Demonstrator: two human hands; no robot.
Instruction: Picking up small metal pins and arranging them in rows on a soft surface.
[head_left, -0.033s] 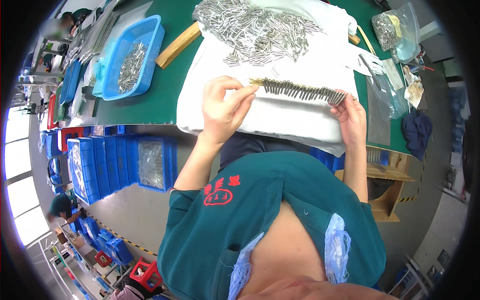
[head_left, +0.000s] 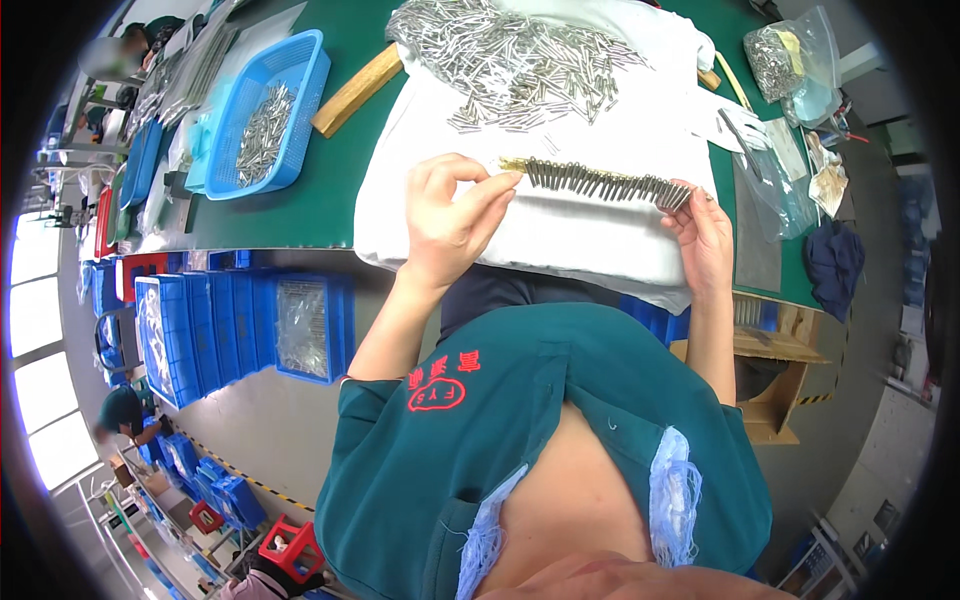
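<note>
A narrow yellowish strip with a row of small dark metal pins [head_left: 605, 183] hangs stretched between my two hands, above a white cloth [head_left: 590, 235]. My left hand [head_left: 448, 212] pinches with thumb and forefinger at the strip's left end, beside the first pins; what exactly lies between the fingertips is hidden. At the other end, my right hand [head_left: 702, 240] has its fingers closed around the strip, covering the last pins. Beyond the strip, a large heap of loose silvery metal pins [head_left: 530, 70] is spread over the cloth.
Left on the green table [head_left: 300, 222] stands a blue basket [head_left: 318, 75] of metal pins, beside a wooden bar [head_left: 355, 92]. A white glove [head_left: 715, 122], a clear bag of small metal parts [head_left: 772, 62] and dark fabric [head_left: 833, 262] lie right. Blue crates [head_left: 225, 330] stand lower left.
</note>
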